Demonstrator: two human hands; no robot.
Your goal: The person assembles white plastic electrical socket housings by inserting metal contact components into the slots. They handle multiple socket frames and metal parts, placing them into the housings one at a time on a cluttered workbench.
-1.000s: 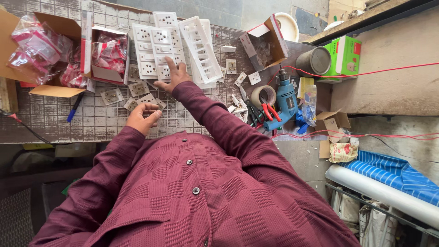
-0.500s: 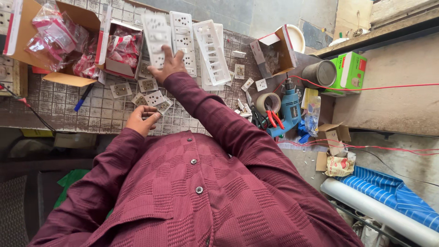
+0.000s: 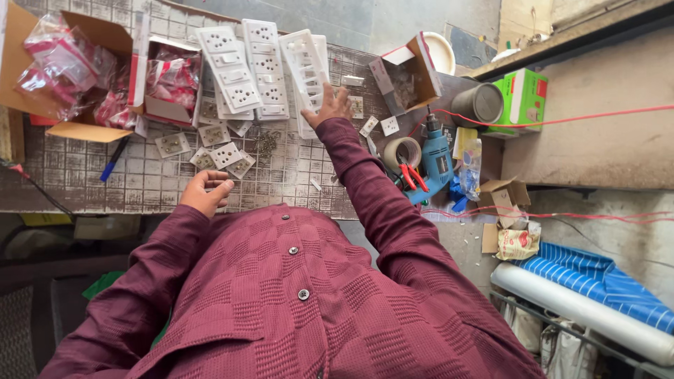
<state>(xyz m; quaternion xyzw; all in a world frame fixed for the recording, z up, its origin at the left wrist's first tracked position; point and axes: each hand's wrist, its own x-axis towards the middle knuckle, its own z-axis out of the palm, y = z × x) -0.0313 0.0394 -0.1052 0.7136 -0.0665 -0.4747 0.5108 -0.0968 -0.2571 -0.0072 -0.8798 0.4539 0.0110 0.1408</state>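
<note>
Right hand (image 3: pixel 328 105) has shifted right since a moment ago, now spread flat on the white switch plate (image 3: pixel 305 67) at the tiled bench's (image 3: pixel 161 186) far edge. Left hand (image 3: pixel 205 191) loosely curled, empty-looking, near loose sockets (image 3: pixel 225 156).

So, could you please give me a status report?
Right hand open, flat on white switch plate. Left hand curled beside loose socket modules. Screw pile between them.

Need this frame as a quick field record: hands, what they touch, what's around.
left hand: curled near the table edge, beside loose socket modules; contents unclear
right hand: stretched out, fingers on a white switch plate
surface: tiled table
left side: cardboard box of red packets
right side: blue drill, tape roll, red-handled pliers
</note>
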